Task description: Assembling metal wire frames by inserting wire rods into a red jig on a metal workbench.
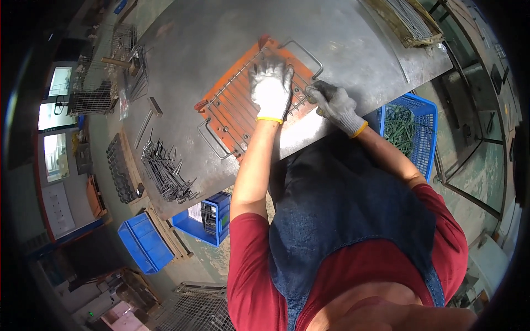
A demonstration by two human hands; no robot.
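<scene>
A wire grill rack (234,113) with handle loops at both ends lies on an orange jig plate (245,83) on the grey metal table (221,33). My left hand (270,88), in a white glove, presses flat on the middle of the rack with fingers spread. My right hand (334,105), in a grey glove, pinches the rack's near right edge, fingers closed on the wire.
A heap of bent wire parts (165,171) lies on the table's left end, with a metal bar (144,128) beside it. Blue crates stand at my right (422,118) and below the table (210,218), (144,243). Wire baskets (105,77) stand far left; wire bundles (411,22) far right.
</scene>
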